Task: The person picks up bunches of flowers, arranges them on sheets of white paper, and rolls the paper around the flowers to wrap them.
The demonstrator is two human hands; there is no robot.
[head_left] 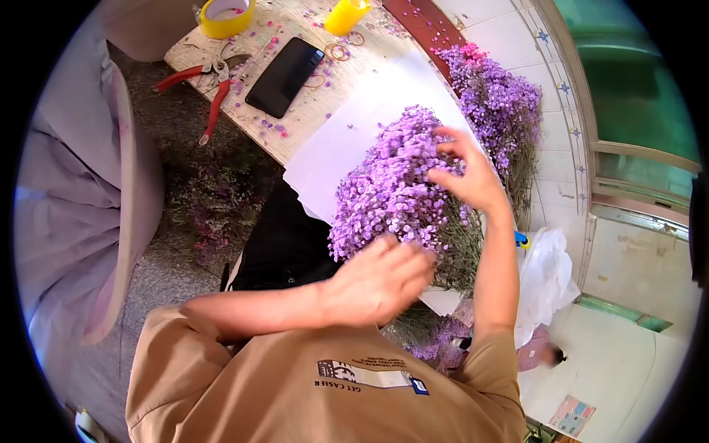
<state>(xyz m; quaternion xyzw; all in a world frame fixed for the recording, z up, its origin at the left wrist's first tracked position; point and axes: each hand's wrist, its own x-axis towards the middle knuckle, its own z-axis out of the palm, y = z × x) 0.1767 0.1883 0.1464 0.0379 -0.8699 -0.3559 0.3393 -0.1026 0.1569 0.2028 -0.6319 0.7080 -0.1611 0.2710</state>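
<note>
A thick bunch of small purple flowers (395, 184) lies on white paper sheets (325, 155), its thin green stems pointing to the lower right. My right hand (473, 173) is at the bunch's upper right side, thumb and fingers apart, fingertips at the blossoms. Across the bunch's lower edge is my left hand (380, 280), back up and fingers curled, blurred by motion; its fingertips and anything under them cannot be made out.
A black phone (285, 77), red-handled pruners (218, 77), tape rolls (227, 18) (346, 16) and rubber bands (337, 52) lie on the table (255, 136). More purple flowers (502, 103) stand at right, near white plastic (546, 273). A person (533, 353) is at lower right.
</note>
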